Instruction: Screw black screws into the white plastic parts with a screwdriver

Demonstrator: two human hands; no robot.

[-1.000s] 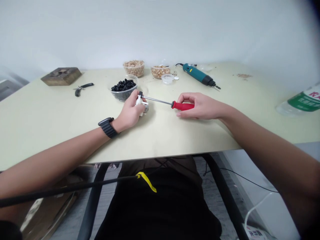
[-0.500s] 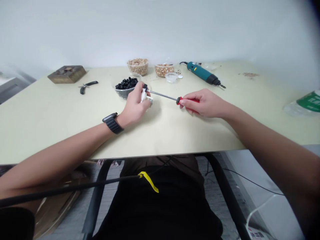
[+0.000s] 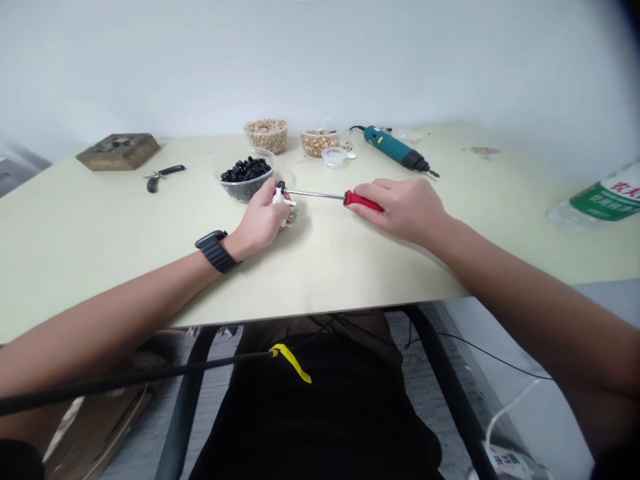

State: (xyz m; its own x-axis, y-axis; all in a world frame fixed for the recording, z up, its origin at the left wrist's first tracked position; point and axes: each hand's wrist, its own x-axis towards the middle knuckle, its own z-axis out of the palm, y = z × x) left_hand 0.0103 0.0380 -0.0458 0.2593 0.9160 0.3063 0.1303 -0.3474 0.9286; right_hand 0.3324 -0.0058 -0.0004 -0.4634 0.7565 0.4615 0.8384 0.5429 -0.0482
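Observation:
My left hand [image 3: 263, 220], with a dark watch on its wrist, is closed around a small white part [image 3: 283, 203] that has a black piece at its top. Fingers hide much of this part. My right hand [image 3: 405, 207] grips the red handle of a screwdriver [image 3: 320, 195]. The metal shaft points left, nearly level, and its tip meets the black piece held in my left hand. Just behind my left hand stands a clear bowl of small black parts [image 3: 246, 172].
Two clear tubs of small tan pieces [image 3: 267, 137] stand at the back, near a small lid [image 3: 334, 157]. A teal power screwdriver [image 3: 397, 148] lies behind my right hand. Pliers [image 3: 163, 175] and a brown block [image 3: 119, 153] are at left, a bottle [image 3: 600, 200] at right.
My view has shifted slightly, so the table items appear further left. My right hand has turned over the screwdriver handle, and the shaft looks more level. Both hands keep their holds.

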